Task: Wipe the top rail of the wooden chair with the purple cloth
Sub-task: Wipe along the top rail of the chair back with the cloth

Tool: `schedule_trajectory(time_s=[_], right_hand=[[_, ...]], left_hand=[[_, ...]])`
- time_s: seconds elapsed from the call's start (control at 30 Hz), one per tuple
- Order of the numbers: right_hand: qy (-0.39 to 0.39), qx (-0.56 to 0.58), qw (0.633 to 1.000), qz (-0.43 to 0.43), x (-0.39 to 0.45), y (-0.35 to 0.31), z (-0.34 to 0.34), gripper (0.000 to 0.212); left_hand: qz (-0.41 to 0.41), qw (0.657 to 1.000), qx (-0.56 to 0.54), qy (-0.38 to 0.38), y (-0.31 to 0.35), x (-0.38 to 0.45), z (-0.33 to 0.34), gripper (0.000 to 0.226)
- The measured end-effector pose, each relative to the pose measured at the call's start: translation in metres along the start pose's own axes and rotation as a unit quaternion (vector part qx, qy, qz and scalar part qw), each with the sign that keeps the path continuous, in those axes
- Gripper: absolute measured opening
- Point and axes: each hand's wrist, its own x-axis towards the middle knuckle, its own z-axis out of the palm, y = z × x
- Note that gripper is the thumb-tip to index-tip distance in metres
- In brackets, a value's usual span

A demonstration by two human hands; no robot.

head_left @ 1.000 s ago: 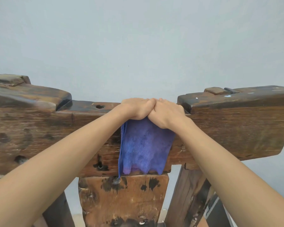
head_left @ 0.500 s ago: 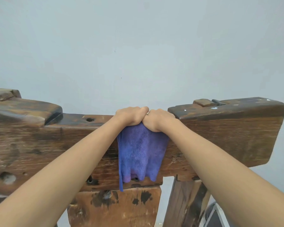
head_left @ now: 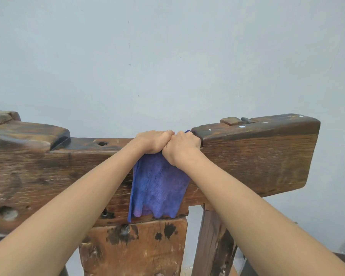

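— Where does the view sit?
— On the person's head; it faces forward, nearly level, toward a pale wall (head_left: 167,52); both forearms reach in from the near corners.
— How near?
— Close; the chair's top rail (head_left: 257,156) spans the frame; no second view.

The cloth (head_left: 157,186) hangs over the middle of the chair's top rail (head_left: 257,166), down its near face. On top of it the left hand (head_left: 152,141) and right hand (head_left: 182,146) touch side by side. The back slat (head_left: 133,248) stands below, a wall (head_left: 167,56) behind.
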Motion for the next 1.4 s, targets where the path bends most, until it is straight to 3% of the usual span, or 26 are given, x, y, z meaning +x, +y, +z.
schedule_trajectory(time_s=[0.2, 0.3, 0.47, 0.63, 0.77, 0.9, 1.03, 1.13, 1.2, 1.3, 1.4], right_hand=[[-0.008, -0.095, 0.995, 0.03, -0.008, -0.021, -0.004, 0.033], [-0.033, -0.168, 0.984, 0.049, -0.014, -0.033, -0.007, 0.039], [-0.032, -0.224, 0.972, 0.064, -0.012, -0.044, -0.005, 0.041], [-0.018, -0.151, 0.988, 0.015, -0.002, -0.028, 0.003, 0.044], [-0.019, -0.139, 0.987, -0.073, 0.014, -0.013, 0.005, 0.041], [-0.075, -0.048, 0.993, -0.082, 0.036, -0.003, 0.007, 0.052], [-0.131, 0.06, 0.987, -0.078, 0.056, 0.009, 0.014, 0.067], [-0.116, 0.113, 0.983, -0.09, 0.062, 0.015, 0.021, 0.068], [-0.092, 0.127, 0.983, -0.098, 0.06, 0.016, 0.023, 0.068], [-0.057, 0.141, 0.983, -0.107, 0.049, 0.016, 0.026, 0.064], [-0.018, 0.133, 0.985, -0.107, 0.035, 0.013, 0.026, 0.057]], left_hand=[[0.019, 0.999, -0.01, 0.044, -0.017, -0.008, 0.007, 0.049], [0.036, 0.997, -0.014, 0.063, -0.026, -0.013, 0.007, 0.062], [0.057, 0.997, -0.023, 0.051, -0.036, -0.014, 0.005, 0.062], [0.072, 0.997, -0.014, 0.036, -0.028, -0.009, 0.005, 0.062], [0.038, 0.999, 0.0, 0.026, -0.022, 0.003, 0.003, 0.062], [0.021, 1.0, -0.013, 0.018, -0.021, 0.012, 0.002, 0.05], [-0.008, 0.997, -0.011, 0.076, -0.023, 0.018, 0.004, 0.04], [-0.014, 0.993, -0.005, 0.117, -0.023, 0.018, 0.005, 0.039], [-0.004, 0.994, 0.013, 0.109, -0.022, 0.016, 0.005, 0.051], [0.0, 0.999, 0.016, 0.039, -0.022, 0.009, 0.003, 0.084], [0.023, 0.997, 0.065, 0.025, -0.025, -0.002, 0.002, 0.095]])
